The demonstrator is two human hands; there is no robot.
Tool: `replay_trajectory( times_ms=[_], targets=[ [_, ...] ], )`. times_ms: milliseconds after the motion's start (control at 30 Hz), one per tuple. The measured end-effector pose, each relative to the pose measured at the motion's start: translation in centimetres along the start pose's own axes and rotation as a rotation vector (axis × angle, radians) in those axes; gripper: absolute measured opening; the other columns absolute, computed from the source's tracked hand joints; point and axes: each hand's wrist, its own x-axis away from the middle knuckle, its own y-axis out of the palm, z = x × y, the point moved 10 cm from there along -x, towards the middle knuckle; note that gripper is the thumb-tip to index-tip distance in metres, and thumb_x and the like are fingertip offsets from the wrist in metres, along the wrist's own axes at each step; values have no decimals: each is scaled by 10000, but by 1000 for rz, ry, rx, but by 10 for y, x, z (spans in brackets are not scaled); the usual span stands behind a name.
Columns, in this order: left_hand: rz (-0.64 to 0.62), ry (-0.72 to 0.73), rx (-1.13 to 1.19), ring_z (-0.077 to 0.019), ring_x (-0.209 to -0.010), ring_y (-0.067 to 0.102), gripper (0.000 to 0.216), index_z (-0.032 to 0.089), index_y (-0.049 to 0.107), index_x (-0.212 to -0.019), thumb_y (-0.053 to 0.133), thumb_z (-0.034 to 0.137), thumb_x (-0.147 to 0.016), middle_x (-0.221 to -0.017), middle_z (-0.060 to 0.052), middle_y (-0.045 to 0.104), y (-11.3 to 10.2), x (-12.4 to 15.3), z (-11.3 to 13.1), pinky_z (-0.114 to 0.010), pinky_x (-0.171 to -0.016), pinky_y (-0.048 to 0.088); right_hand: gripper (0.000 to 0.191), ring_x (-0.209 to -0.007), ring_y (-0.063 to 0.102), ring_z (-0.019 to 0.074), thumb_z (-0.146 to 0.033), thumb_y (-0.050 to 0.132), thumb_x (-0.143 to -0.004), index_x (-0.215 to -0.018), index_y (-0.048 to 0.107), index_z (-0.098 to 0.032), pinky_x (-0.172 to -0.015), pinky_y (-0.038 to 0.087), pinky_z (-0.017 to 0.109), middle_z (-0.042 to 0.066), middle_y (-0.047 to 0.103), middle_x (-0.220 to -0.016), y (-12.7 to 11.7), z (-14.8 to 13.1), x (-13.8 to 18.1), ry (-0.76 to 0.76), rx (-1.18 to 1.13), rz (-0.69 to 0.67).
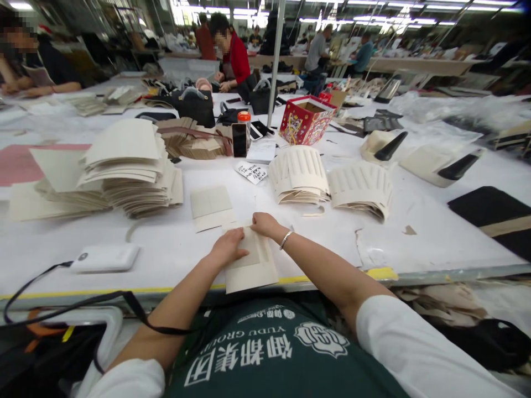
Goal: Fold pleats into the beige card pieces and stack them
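A cream panel [254, 276] lies at the table's front edge, with a greyer rectangular patch on its upper part. My left hand [228, 247] rests on the panel's left side, thumb spread from the fingers, pressing it flat. At the panel's top edge my right hand [266, 225] is closed in a pinch; what sits between its fingertips is hidden. Just beyond the left hand lies a second cream panel [211, 207] with a similar patch. Ribbed cream panels stand in one stack [299, 172] and another stack [362, 188] beyond the right hand.
Tall piles of cream sheets [136, 166] stand at the left. A white power bank [107, 258] with a black cable lies near the front edge. Farther back are a handwritten note [251, 172], a phone [239, 140] and a red box [305, 122]. A co-worker in red [238, 61] stands across the table.
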Motion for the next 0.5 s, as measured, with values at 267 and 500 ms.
replay_trajectory(
  times_ms=[267, 500],
  targets=[
    [-105, -15, -121, -271, -1087, 468, 511, 178, 494, -1076, 713, 331, -640, -1089, -105, 571, -4, -6, 7, -370, -908, 407, 222, -851, 604, 193, -167, 580, -705, -909, 661, -138, -687, 416, 225, 95, 675, -932, 2, -35, -12, -212, 163, -64],
    [-111, -29, -123, -304, -1079, 465, 513, 145, 501, -1049, 725, 325, -625, -1078, -129, 561, -4, -7, 7, -382, -904, 398, 154, -811, 596, 202, -194, 589, -707, -825, 669, -136, -652, 390, 232, 101, 672, -871, 11, -46, 5, -286, 238, -140]
  ],
)
